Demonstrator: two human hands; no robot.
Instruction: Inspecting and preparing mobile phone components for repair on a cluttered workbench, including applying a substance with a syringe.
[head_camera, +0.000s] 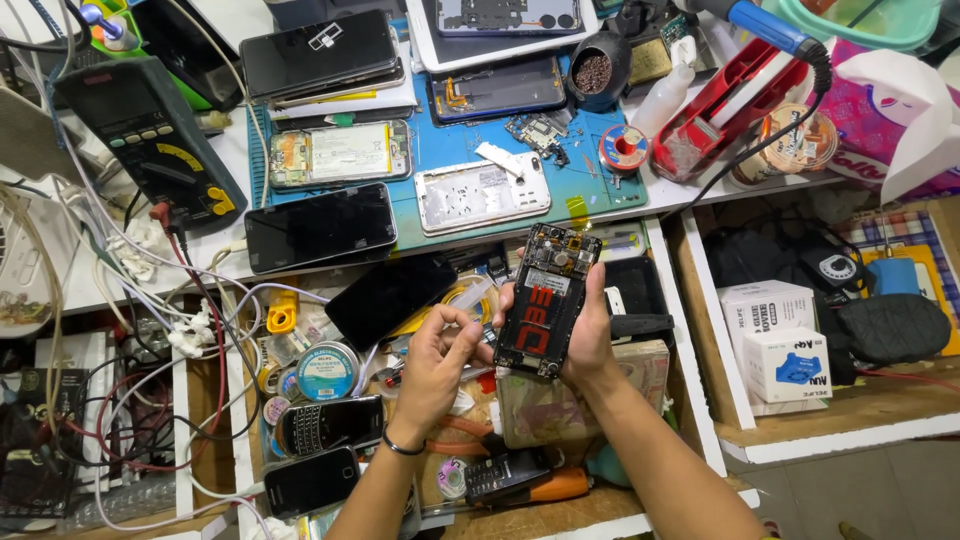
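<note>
Two hands: right hand (588, 335) fingers around opened phone (547, 298), left hand (435, 362) fingers pinched beside it.

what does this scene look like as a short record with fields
right hand: right hand holds an opened phone, back cover off, upright over the drawer
left hand: left hand beside the phone, fingertips pinched together; what they grip is too small to tell
bench: blue work mat with several dismantled phones
left side: black multimeter with tangled wires
drawer: old keypad phone
</note>
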